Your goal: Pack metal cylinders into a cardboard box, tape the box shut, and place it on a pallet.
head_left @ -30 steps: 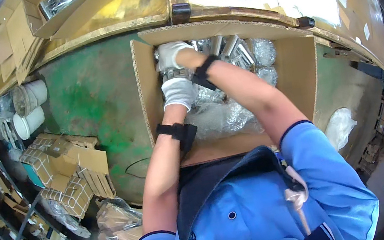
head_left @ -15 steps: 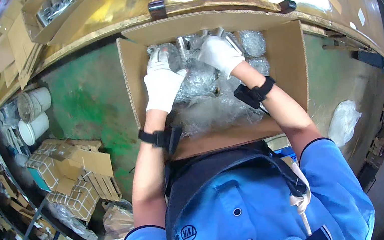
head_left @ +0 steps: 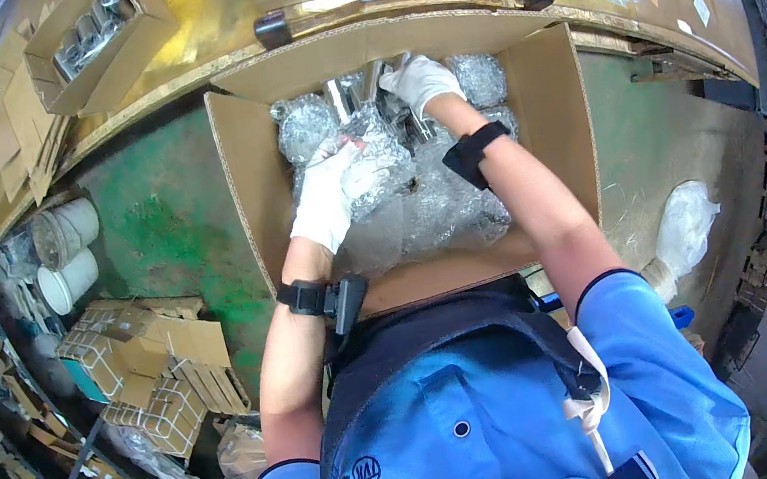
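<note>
Reaching into the carton (head_left: 552, 94)

The left hand (head_left: 325, 191), gloved in white, is touching a pack (head_left: 379, 163) in clear bubble wrap near the middle of the carton. Whether that grip is clamping the wrap or only pressing it, I cannot tell. The right hand (head_left: 426, 85), also gloved, is lying over shiny tubes (head_left: 371, 81) at the back; its fingertips are hiding among them, so I cannot tell whether this grip is clamping one.

Doing this well is probably requiring the left hand to be supporting the pack from its side without dragging the wrap loose, while the right hand is guiding any tube along its own length, so bare metal is not scraping its neighbours.

Two bare tubes are pointing their far ends toward the bench (head_left: 208, 10), with long axes running roughly front to back. The left one is leaning slightly left and the other is tilting right, so they are splaying apart; how steeply they are rising is hard to judge from overhead. Crumpled wrap is hiding the pack's long axis. A rounded bundle (head_left: 304, 129) is sitting to the left, and loose film (head_left: 384, 239) is bunching in front.
</note>
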### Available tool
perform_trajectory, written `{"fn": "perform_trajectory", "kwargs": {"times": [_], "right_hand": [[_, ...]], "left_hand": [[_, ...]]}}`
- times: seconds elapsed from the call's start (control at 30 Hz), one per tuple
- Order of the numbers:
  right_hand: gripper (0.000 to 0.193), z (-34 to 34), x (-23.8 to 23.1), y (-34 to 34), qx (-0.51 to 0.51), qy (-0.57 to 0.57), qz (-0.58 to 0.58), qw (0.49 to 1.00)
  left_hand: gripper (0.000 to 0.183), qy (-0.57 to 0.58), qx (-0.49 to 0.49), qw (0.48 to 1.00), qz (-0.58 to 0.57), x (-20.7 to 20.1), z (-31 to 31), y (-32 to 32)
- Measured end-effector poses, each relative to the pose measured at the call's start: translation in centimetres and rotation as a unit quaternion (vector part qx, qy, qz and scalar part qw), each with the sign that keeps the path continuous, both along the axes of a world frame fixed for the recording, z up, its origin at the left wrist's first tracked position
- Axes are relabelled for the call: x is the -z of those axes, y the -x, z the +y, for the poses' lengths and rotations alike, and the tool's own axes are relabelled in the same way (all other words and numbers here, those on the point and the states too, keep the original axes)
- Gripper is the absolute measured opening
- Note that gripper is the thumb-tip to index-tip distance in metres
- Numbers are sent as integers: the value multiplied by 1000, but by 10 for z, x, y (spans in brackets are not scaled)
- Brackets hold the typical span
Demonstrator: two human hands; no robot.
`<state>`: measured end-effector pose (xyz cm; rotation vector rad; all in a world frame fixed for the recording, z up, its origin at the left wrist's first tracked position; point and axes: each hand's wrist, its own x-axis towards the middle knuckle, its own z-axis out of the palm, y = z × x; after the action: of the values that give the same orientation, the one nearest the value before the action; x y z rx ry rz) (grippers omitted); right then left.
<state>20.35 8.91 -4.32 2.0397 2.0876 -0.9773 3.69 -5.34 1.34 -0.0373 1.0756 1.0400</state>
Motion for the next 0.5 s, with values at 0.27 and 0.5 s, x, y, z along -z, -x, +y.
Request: {"fn": "perform_trajectory", "kwargs": {"times": [0.27,0.5], "right_hand": [[30,-47,-81,-35,-26,-12,295,955],[39,-54,-99,-35,-292,-18,263,920]], "left_hand": [[30,40,79,993,-74,7,-11,9],[37,11,92,986,-141,-32,9,-21]]}}
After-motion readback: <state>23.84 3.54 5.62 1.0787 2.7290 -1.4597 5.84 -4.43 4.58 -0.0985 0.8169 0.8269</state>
